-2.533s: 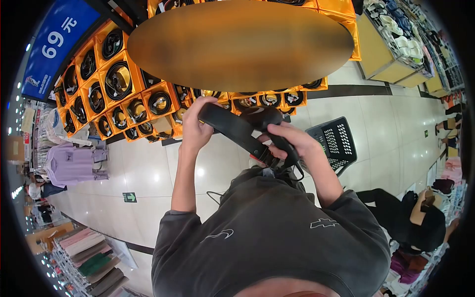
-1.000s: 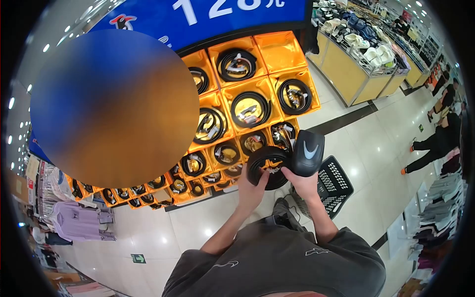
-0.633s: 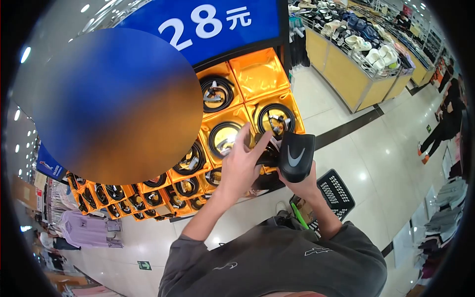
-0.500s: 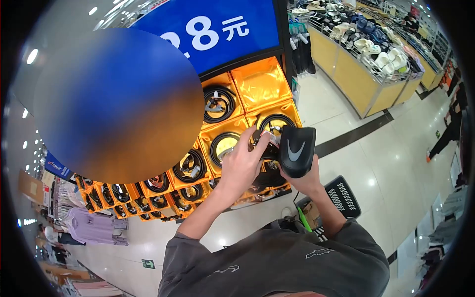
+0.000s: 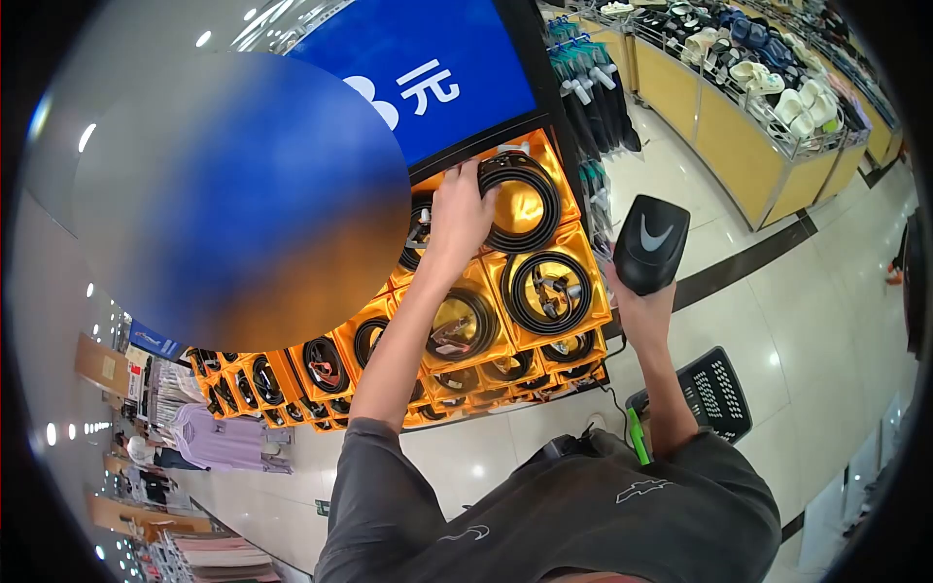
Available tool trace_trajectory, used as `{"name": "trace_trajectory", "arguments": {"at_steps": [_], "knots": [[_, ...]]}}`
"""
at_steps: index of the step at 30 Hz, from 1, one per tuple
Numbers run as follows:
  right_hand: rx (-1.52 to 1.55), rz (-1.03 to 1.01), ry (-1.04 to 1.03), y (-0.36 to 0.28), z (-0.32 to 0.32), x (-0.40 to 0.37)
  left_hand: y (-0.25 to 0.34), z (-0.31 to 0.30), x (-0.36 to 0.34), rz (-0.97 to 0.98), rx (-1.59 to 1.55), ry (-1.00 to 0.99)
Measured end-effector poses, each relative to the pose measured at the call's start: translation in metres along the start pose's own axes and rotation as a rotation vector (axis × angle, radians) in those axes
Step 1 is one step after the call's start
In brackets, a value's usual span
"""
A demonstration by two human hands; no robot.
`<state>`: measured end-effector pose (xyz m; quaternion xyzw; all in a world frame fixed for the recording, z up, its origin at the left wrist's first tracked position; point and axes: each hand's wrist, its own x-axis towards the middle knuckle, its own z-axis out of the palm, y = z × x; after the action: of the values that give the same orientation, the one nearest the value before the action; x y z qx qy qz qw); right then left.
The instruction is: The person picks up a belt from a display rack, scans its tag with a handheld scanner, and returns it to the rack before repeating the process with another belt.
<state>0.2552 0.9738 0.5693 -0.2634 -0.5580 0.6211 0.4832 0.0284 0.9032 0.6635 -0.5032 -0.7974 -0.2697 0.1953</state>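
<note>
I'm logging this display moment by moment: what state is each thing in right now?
left hand: raised, gripping the edge of the top belt.
top belt: coiled, in the top orange box.
right hand: closed round the scanner's handle.
scanner: held up, right of the display.
other belts: coiled in their boxes.
basket: on the floor.

Retail shop floor. Orange display boxes (image 5: 549, 291) of coiled belts sit under a blue price sign (image 5: 428, 73). Shoe bins (image 5: 777, 97) and clothing racks (image 5: 224, 437) nearby.
</note>
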Motion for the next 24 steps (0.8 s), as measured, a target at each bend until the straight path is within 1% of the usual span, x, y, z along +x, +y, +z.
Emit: {"name": "trace_trajectory", "arguments": {"at_steps": [3,4,7,8,11,12,15,18,21,22,24], "knots": [[-0.007,0.035,-0.008,0.015,-0.012,-0.003,-0.006,0.012,0.018,0.086,0.059,-0.061],[-0.026,0.051,-0.003,0.018,-0.015,-0.005,-0.006,0.018,0.022,0.102,0.067,-0.032],[-0.077,-0.052,-0.007,0.029,-0.023,-0.01,-0.013,0.031,0.03,0.234,0.145,0.042],[-0.082,-0.039,-0.013,0.032,-0.027,-0.013,-0.015,0.035,0.029,0.207,0.212,0.001],[-0.098,0.116,-0.058,0.03,-0.037,-0.02,-0.006,0.04,0.023,0.052,0.218,-0.019],[-0.097,0.124,-0.051,0.03,-0.038,-0.021,-0.008,0.044,0.02,0.088,0.261,-0.013],[-0.097,0.127,-0.047,0.038,-0.042,-0.024,-0.015,0.056,0.008,0.263,0.395,0.09],[-0.11,0.157,-0.073,0.045,-0.044,-0.028,-0.015,0.049,0.008,0.346,0.56,0.104],[-0.128,0.184,-0.102,0.042,-0.041,-0.032,-0.015,0.045,0.009,0.352,0.494,0.016],[-0.134,0.185,-0.109,0.04,-0.04,-0.032,-0.012,0.039,0.01,0.302,0.387,-0.045],[-0.14,0.169,-0.113,0.038,-0.04,-0.033,-0.018,0.033,0.015,0.336,0.288,-0.048]]}}
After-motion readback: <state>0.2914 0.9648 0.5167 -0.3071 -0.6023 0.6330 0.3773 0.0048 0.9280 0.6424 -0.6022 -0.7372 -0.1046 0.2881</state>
